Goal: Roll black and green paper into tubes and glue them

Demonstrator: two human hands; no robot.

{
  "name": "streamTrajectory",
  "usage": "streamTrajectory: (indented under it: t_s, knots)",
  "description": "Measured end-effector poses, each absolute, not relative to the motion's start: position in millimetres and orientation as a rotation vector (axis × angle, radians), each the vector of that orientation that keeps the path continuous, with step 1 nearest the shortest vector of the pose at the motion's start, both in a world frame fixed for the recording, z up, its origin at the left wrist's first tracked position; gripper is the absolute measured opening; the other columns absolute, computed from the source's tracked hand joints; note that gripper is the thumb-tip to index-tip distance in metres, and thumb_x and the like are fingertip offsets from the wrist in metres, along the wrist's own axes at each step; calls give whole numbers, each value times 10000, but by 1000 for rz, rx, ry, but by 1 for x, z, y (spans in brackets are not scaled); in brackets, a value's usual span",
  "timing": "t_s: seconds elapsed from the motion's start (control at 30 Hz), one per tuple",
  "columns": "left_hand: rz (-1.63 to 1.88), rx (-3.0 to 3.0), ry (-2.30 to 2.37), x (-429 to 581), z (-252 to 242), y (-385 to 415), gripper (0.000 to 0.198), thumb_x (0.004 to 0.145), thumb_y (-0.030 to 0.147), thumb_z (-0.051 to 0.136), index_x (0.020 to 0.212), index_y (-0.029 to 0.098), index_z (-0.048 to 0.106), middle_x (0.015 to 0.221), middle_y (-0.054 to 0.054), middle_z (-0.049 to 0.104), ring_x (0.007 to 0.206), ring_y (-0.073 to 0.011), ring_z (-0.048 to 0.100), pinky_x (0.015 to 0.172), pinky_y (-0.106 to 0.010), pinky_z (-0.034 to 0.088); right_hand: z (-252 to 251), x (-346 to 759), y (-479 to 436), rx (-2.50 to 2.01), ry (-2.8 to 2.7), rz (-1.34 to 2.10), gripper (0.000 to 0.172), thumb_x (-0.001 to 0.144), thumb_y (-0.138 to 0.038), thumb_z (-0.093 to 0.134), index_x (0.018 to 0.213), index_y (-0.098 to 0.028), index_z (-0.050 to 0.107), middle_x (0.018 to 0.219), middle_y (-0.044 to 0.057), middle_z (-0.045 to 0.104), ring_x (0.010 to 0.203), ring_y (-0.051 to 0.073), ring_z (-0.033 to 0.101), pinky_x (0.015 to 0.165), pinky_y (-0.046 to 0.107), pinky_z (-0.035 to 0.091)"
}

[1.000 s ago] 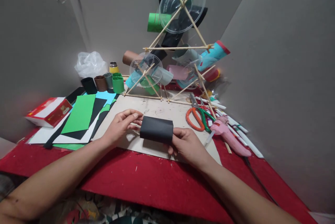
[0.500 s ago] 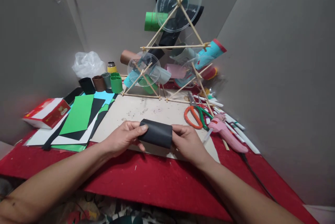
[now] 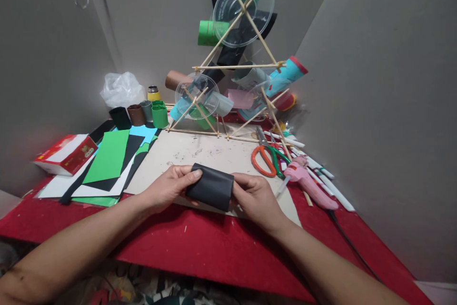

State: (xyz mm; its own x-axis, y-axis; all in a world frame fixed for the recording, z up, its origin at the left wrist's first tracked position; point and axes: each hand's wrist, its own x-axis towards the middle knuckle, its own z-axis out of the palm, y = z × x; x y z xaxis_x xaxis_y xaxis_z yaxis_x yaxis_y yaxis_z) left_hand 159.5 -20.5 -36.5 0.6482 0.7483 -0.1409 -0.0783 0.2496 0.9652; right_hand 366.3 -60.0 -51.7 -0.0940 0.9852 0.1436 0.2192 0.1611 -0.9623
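Between my two hands is a piece of black paper (image 3: pixel 210 188), bent over into a short, flattened roll. My left hand (image 3: pixel 174 183) pinches its left end, thumb on top and fingers underneath. At the right end, my right hand (image 3: pixel 255 195) has its thumb and fingers closed on the edge; the fingertips are partly hidden behind the paper. The roll is held just above a pale board (image 3: pixel 160 152) on the red-covered table (image 3: pixel 178 252).
Coloured sheets (image 3: pixel 107 155) and a red box (image 3: pixel 66 152) lie left. Several paper rolls (image 3: pixel 159 115) stand behind them. A wooden-stick frame (image 3: pixel 239 65) with clear discs rises at the back. Right are scissors (image 3: pixel 264 160) and a pink glue gun (image 3: pixel 310 183) with a cord.
The black roll looks flatter, and its lower edge has come down a little. Both hands stay at its ends, nearly in the same place.
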Motion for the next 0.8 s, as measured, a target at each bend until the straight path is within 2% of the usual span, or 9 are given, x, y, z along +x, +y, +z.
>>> streamTrajectory:
  t_s: [0.17,0.33,0.5,0.6,0.7,0.8]
  knots:
    - [763,1190,700,155,-28,-17,377,823,494,656,822,121,712,733,-56,678,594,-117,592,516,-238,549,-51,367,-56,-1223,-1419,1075,339,789,-384,591,516,-186,566,462,-6,546,442,118,469,434,223,344]
    - [1056,1085,852,148,-23,-5,350,792,461,701,900,129,692,777,-67,715,634,-124,656,540,-201,520,-56,374,-47,-1175,-1292,1149,326,755,-415,643,530,-187,584,426,-4,546,377,108,450,401,222,344]
    - [819,1162,838,151,-32,-6,479,771,569,674,884,103,685,680,-63,684,566,-141,657,525,-232,508,-57,375,-47,-1119,-1311,1189,295,710,-364,693,496,-183,604,446,10,566,409,117,482,434,235,382]
    - [718,1231,788,156,-34,-13,511,744,610,671,765,100,682,602,-54,655,532,-140,640,530,-230,490,-53,373,-51,-1112,-1351,1170,290,695,-334,707,467,-184,609,445,3,563,435,119,472,457,239,387]
    - [745,1272,779,159,-34,-20,439,684,551,744,669,119,671,574,-22,630,504,-118,588,518,-214,437,-51,368,-58,-1144,-1422,1078,222,699,-337,710,538,-189,670,501,-6,588,486,139,492,488,254,416]
    - [810,1342,736,160,-33,-26,367,707,476,735,619,125,668,571,-6,610,542,-113,542,560,-220,417,-50,363,-63,-1176,-1511,930,189,739,-350,677,628,-203,721,576,6,638,554,184,568,535,284,466]
